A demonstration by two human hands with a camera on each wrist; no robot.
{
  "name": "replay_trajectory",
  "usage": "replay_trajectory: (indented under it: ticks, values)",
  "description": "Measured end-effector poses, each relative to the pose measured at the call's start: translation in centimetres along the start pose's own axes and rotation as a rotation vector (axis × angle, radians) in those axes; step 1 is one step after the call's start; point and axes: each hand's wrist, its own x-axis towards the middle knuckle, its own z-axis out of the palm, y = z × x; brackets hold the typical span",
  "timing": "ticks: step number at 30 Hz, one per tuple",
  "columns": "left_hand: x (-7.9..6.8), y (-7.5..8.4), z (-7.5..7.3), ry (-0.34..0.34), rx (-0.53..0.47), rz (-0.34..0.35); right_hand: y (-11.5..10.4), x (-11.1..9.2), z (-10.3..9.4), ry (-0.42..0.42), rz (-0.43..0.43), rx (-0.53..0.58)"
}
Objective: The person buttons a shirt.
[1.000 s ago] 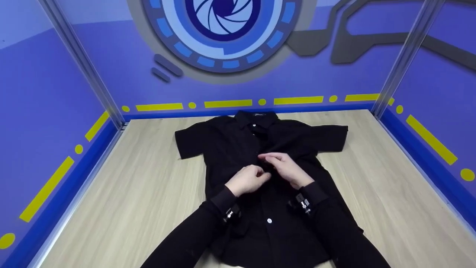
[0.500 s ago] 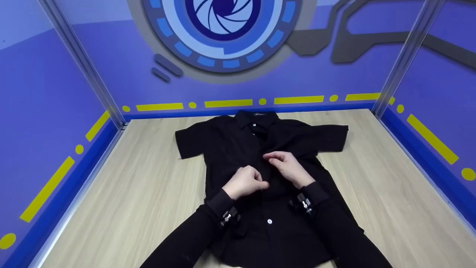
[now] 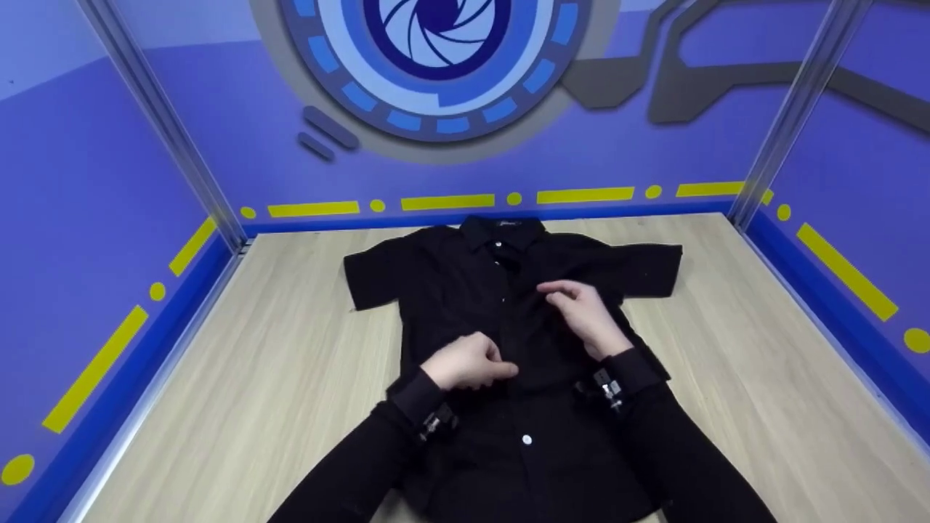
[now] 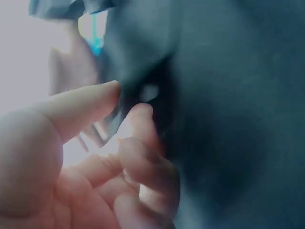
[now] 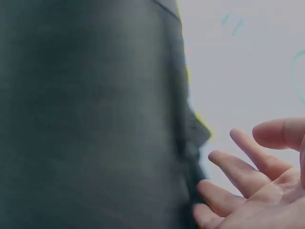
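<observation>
A black short-sleeved shirt (image 3: 454, 287) lies face up, its collar toward the back wall. Over its front, left of the middle, is my left hand (image 3: 465, 362), with thumb and forefinger apart and the other fingers bent. In the left wrist view a pale button (image 4: 150, 92) shows just beyond the forefinger tip, blurred, against dark cloth. My right hand (image 3: 587, 319) hovers over the other side of the chest, its fingers loosely spread and holding nothing. Lower down the placket sits a white button (image 3: 527, 440); another small button (image 3: 498, 245) shows at the collar.
The shirt rests on a light wooden tabletop (image 3: 290, 378). Blue-purple panels with yellow markings enclose the back and both sides, joined by metal corner posts (image 3: 171, 138). Black sleeves and small wrist-worn devices (image 3: 437, 423) overlap the shirt's lower part.
Both hands have drawn apart from the shirt's middle. The left hand has moved down and left, the right hand right and slightly up. A small button on the chest has come into view.
</observation>
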Motion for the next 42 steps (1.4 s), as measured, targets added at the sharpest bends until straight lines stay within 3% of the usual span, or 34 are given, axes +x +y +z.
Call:
replay_trajectory:
  ticks: [2, 6, 9, 11, 13, 16, 18, 20, 24, 26, 28, 31, 34, 37, 40, 42]
  values:
    - [-0.4, -0.6, -1.6, 0.003, -0.103, -0.001, -1.0, -0.2, -1.2, 0.028, -0.03, 0.032]
    - [-1.9, -2.7, -5.2, 0.093, -0.228, -0.032, -2.6, -1.1, -4.6, 0.019, -0.029, 0.032]
    - [-3.7, -4.9, -7.2, 0.145, -0.239, -0.094, -2.9, -1.9, -7.9, -0.062, 0.01, -0.119]
    - [-5.2, -6.4, -7.9, 0.149, -0.202, -0.164, -2.6, -2.4, -10.3, -0.129, 0.038, -0.287]
    - [-6.5, -7.6, -8.0, 0.115, -0.124, -0.247, -1.8, -3.1, -12.4, -0.19, 0.078, -0.47]
    - [-8.0, -8.9, -7.4, -0.019, -0.088, -0.332, -0.6, -4.8, -14.3, -0.292, 0.215, -0.701]
    - [-8.5, -9.5, -6.8, -0.106, -0.102, -0.316, 0.2, -6.0, -14.6, -0.377, 0.288, -0.792]
    - [-8.7, -9.8, -6.3, -0.173, -0.206, -0.271, 0.7, -6.9, -14.5, -0.474, 0.3, -0.832]
    - [-8.2, -10.1, -5.6, -0.218, -0.51, -0.161, 1.3, -7.2, -13.7, -0.609, 0.163, -0.748]
    - [-7.8, -10.1, -5.5, -0.184, -0.63, -0.126, 1.3, -6.9, -13.6, -0.612, 0.097, -0.65]
    - [-7.5, -10.1, -5.6, -0.139, -0.735, -0.097, 1.3, -6.5, -13.6, -0.583, 0.08, -0.496]
    - [-7.2, -10.0, -5.8, -0.089, -0.864, -0.063, 1.5, -5.8, -13.7, -0.517, 0.103, -0.158]
    - [-7.0, -10.1, -5.7, -0.106, -0.996, -0.047, 2.2, -5.3, -13.6, -0.487, 0.155, 0.145]
    - [-7.0, -10.4, -5.2, -0.161, -1.073, -0.067, 3.2, -4.9, -13.4, -0.533, 0.17, 0.263]
    - [-7.0, -10.8, -4.4, -0.213, -1.121, -0.15, 4.2, -4.8, -13.2, -0.595, 0.192, 0.274]
    - [-7.2, -11.0, -4.0, -0.212, -1.127, -0.204, 4.6, -4.8, -13.1, -0.619, 0.195, 0.275]
